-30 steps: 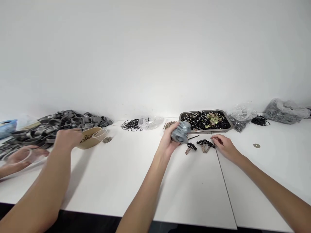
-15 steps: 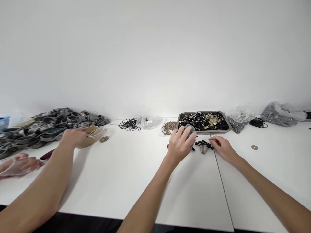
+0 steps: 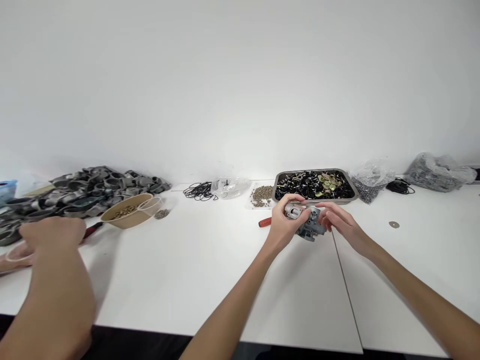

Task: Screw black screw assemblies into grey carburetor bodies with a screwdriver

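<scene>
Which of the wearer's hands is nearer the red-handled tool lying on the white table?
Left. The left hand sits just right of the red-handled tool, gripping the grey metal part; the right hand is on that part's far side.

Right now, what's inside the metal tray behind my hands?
The metal tray holds a heap of small black parts mixed with brass-coloured discs. The heap covers the floor, so anything beneath is hidden. In front, left hand and right hand hold a grey metal part.
</scene>
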Tool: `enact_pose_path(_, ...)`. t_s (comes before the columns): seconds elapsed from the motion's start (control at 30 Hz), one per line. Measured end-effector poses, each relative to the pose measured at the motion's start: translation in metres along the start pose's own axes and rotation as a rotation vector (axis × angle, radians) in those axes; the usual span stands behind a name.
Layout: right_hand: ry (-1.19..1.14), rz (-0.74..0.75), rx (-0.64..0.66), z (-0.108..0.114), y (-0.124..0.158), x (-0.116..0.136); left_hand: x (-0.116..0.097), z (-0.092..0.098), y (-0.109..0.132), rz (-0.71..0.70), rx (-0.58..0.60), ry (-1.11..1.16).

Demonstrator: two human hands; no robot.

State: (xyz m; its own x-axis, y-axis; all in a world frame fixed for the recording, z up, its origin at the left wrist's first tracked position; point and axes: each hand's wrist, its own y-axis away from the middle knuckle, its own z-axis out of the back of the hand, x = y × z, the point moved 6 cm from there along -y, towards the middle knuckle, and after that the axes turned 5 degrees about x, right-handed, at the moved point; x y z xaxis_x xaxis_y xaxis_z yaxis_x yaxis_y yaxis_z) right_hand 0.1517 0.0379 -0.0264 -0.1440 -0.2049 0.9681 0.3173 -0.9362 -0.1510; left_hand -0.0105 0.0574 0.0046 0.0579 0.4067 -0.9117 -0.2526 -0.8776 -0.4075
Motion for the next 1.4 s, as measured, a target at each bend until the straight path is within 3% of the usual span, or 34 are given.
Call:
enact_pose_path(0.13, -0.137, -0.09, 0.11, -0.013, 0.002, 0.002, 0.021, -0.007, 0.002, 0.11, 0.084, 0.179)
enact_pose_path(0.23, -0.166, -0.111, 0.104, -0.013, 0.001, 0.0, 0.031, -0.014, 0.003, 0.203, 0.181, 0.299)
enact_pose_path(0.37, -0.199, -0.068, 0.025, -0.014, 0.002, 0.002, 0.028, -0.017, 0.003, 0.25, 0.243, 0.366)
enact_pose_path(0.47, -0.128, 0.039, -0.08, -0.014, 0.007, 0.01, 0.023, -0.012, 0.0, 0.238, 0.225, 0.282)
enact_pose_path(0.6, 0.3, 0.307, -0.236, -0.013, 0.017, 0.026, 0.024, -0.006, -0.002, 0.253, 0.214, 0.181)
enact_pose_path(0.77, 0.661, 0.647, -0.25, -0.018, 0.026, 0.036, 0.025, -0.007, -0.002, 0.23, 0.267, 0.171)
enact_pose_path(0.97, 0.822, 0.775, -0.259, -0.021, 0.027, 0.034, 0.025, -0.007, -0.003, 0.219, 0.266, 0.148)
enact_pose_path(1.27, 0.678, 0.612, -0.269, -0.015, 0.025, 0.03, 0.027, -0.006, -0.003, 0.225, 0.23, 0.165)
enact_pose_path(1.4, 0.304, 0.232, -0.289, -0.003, 0.015, 0.015, 0.04, -0.009, 0.0, 0.395, 0.265, 0.239)
